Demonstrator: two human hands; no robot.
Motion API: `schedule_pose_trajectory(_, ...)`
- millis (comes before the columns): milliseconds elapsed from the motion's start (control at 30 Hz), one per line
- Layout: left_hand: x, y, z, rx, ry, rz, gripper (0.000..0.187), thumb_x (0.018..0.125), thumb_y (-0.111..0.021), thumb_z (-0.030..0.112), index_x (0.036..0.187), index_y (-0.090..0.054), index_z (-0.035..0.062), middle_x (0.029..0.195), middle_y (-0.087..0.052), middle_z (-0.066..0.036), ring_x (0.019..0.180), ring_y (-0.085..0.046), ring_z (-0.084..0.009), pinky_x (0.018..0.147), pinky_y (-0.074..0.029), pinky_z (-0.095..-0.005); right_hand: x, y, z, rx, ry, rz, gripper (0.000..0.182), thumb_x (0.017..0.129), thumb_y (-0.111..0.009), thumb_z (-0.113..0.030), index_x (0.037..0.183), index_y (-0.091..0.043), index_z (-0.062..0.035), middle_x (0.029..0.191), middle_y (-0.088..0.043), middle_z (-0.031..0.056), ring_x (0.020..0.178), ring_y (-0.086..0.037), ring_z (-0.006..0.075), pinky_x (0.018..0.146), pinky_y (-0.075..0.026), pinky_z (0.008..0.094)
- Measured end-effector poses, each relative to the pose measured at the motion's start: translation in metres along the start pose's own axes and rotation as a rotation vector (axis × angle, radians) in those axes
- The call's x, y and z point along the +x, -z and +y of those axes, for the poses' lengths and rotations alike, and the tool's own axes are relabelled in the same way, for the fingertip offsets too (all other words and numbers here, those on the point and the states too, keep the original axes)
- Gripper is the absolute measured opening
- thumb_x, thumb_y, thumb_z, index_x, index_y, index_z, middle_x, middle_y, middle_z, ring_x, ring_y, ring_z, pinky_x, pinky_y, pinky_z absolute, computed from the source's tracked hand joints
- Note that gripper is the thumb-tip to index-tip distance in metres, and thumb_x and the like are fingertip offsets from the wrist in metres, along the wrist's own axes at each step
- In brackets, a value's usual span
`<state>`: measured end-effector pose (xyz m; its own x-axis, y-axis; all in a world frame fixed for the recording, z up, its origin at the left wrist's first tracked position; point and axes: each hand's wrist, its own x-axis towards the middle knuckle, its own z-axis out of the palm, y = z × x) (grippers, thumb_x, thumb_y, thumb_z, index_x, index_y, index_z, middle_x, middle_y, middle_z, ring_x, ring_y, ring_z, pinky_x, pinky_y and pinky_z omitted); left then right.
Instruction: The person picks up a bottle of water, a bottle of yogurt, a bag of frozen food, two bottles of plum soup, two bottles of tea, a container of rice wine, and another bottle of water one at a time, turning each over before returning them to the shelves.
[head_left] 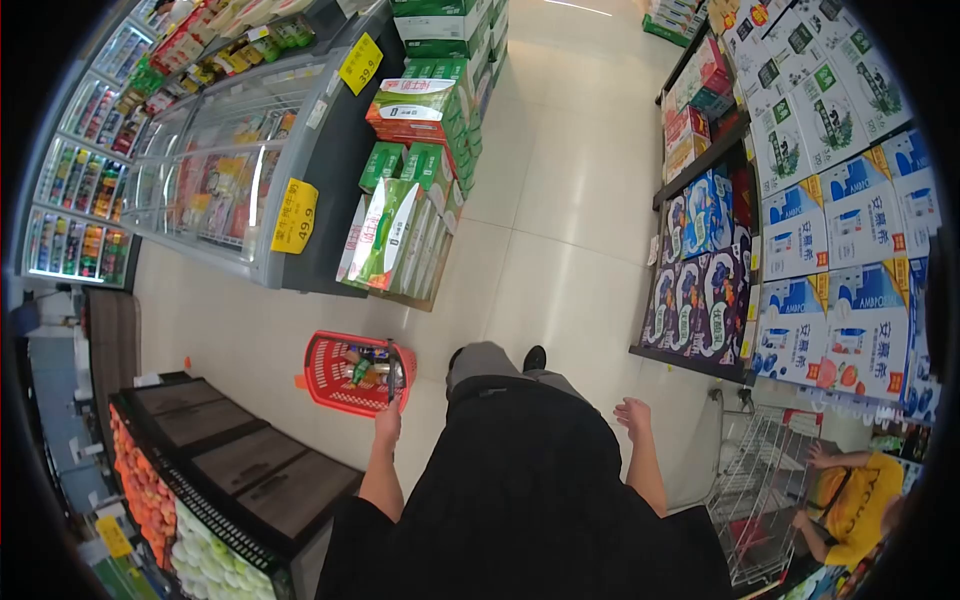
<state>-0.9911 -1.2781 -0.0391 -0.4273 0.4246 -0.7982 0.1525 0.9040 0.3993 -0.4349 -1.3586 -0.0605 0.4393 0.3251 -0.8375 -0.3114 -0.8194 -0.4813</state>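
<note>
A red shopping basket (325, 378) hangs at my left side, its dark handle (394, 365) raised. My left hand (387, 420) is closed around the near end of that handle. Inside the basket lie several small packaged goods (367, 368), too small to name, one of them green. My right hand (632, 416) hangs by my right side, holding nothing, with its fingers loosely bent and apart.
Stacked milk cartons (385, 235) stand beside a chest freezer (215, 190) ahead on the left. Shelves of boxed drinks (835, 240) line the right. Behind them, a person in yellow (860, 505) holds a shopping cart (760, 490). A vegetable stand (240, 450) is at lower left.
</note>
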Motion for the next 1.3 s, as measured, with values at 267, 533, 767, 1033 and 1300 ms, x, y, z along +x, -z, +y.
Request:
schedule_pose_trajectory(267,-0.068,-0.061,0.064,-0.34,0.12,-0.299,0.048,0.086,-0.051,0.045,0.052,-0.026,0.0217,0.041,-0.024,0.007,0.031,-0.021,-0.0095,0.033,-0.017,-0.0268,0.076,0.036,0.056,-0.401,0.174,-0.137,0.026,0.082,-0.053,-0.018,0.101,-0.059,0.0,0.086,-0.064,0.0155,0.071,-0.063,0.0236,0.061,-0.048,0.034)
schedule_pose_trajectory(533,-0.066,-0.125,0.145,-0.594,0.171,-0.349,0.05,0.087,-0.046,0.05,0.052,-0.026,0.0207,0.041,-0.021,0.006,0.032,-0.022,-0.0092,0.032,-0.017,-0.0253,0.06,0.02,-0.005,-1.174,0.348,-0.267,0.025,0.077,-0.053,-0.024,0.091,-0.068,-0.0092,0.098,-0.064,0.0143,0.095,-0.06,0.0307,0.082,-0.047,0.0354)
schedule_pose_trajectory(767,-0.05,-0.152,0.222,-0.697,0.173,-0.3,0.05,0.087,-0.042,0.05,0.051,-0.024,0.0209,0.04,-0.02,0.006,0.032,-0.02,-0.0104,0.034,-0.017,-0.0277,0.132,0.042,-0.061,-1.253,0.756,-0.242,0.016,0.077,-0.056,-0.016,0.085,-0.065,-0.0049,0.086,-0.065,0.0164,0.081,-0.063,0.031,0.071,-0.049,0.0398)
schedule_pose_trajectory(1033,-0.02,-0.19,0.28,-0.814,0.248,-0.266,0.047,0.087,-0.047,0.045,0.053,-0.025,0.0202,0.041,-0.02,0.006,0.031,-0.02,-0.0099,0.032,-0.018,-0.0254,0.15,-0.009,-0.255,-0.357,0.079,-0.111,0.016,0.081,-0.051,-0.011,0.093,-0.058,-0.0021,0.075,-0.062,0.0117,0.061,-0.061,0.0214,0.052,-0.047,0.0335)
schedule_pose_trajectory(1300,-0.002,-0.223,0.311,-0.928,0.234,-0.075,0.041,0.082,-0.053,0.039,0.053,-0.031,0.0194,0.041,-0.023,0.005,0.03,-0.021,-0.0104,0.031,-0.018,-0.0256,0.194,-0.065,-0.37,-0.303,0.013,-0.174,0.017,0.083,-0.053,-0.015,0.091,-0.059,-0.0013,0.068,-0.057,0.0072,0.054,-0.056,0.0144,0.044,-0.041,0.0257)
